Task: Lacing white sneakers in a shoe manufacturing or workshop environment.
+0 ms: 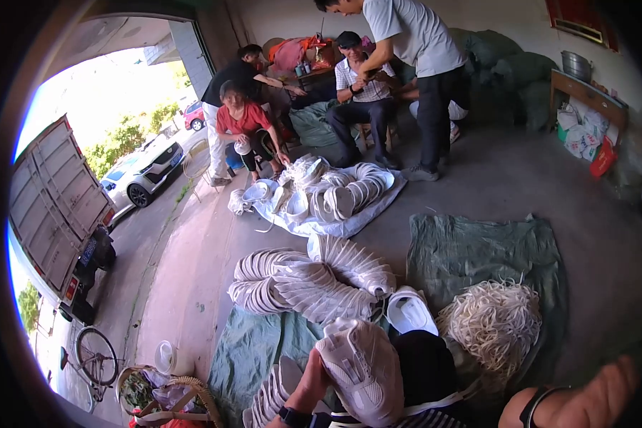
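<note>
My left hand (314, 381) is closed around a white sneaker (362, 367), held up close to me with its mesh toe facing upward. A pale lace-like strip (424, 408) runs rightward from beside the shoe across my dark clothing. Far out at the lower right is my right hand (603, 396), smeared and dim at the rim; whether its fingers grip anything does not show. The nearest thing to it is a heap of white laces (493, 324) on a green sheet. Nested rows of white shoes (321, 289) lie ahead, with a single shoe (410, 312) at their right end.
Another shoe pile (349, 192) rests on a white sheet (335, 227), where a seated person in red (241, 118) reaches in. Several people are gathered behind. A basket (167, 396) stands at lower left. Outside are a truck (57, 207), a white car (146, 171) and a bicycle (96, 357).
</note>
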Motion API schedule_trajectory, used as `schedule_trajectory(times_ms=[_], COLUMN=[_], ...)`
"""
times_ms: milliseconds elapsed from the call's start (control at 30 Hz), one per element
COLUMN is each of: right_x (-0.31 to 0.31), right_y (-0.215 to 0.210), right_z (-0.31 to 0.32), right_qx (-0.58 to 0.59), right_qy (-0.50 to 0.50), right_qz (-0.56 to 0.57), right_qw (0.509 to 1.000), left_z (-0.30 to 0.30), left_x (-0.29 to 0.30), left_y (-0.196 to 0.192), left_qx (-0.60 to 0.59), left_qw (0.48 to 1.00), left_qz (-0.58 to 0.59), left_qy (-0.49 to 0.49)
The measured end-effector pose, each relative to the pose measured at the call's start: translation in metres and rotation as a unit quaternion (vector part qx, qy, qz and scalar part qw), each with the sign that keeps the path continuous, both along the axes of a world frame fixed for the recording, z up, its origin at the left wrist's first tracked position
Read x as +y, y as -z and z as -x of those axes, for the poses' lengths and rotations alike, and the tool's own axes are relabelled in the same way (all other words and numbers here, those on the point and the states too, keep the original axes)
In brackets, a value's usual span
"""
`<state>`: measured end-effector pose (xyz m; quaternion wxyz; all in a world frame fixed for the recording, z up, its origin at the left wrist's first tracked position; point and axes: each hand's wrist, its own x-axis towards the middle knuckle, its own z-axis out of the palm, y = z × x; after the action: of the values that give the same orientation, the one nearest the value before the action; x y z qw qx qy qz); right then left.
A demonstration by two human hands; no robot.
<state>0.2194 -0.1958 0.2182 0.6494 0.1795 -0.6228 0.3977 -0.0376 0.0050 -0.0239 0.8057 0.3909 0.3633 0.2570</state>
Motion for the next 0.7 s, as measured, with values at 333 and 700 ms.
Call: schedule_trajectory(times_ms=[333,700], right_x=[0.122,0.155], right_y=[0.157,0.217], right_z=[-0.008,0.016], right_qx=[-0.424,-0.44], right_qy=[0.599,0.512], right_qz=[0.237,0.261], right_qw=[0.637,0.69], left_z=[-0.017,-0.028], left_x=[0.022,0.013], left_y=[-0.034,-0.039], left_qx=[0.158,0.099], left_qw=[0.977,0.936], left_qz=[-0.081,-0.338], left_qy=[0.119,-0.027])
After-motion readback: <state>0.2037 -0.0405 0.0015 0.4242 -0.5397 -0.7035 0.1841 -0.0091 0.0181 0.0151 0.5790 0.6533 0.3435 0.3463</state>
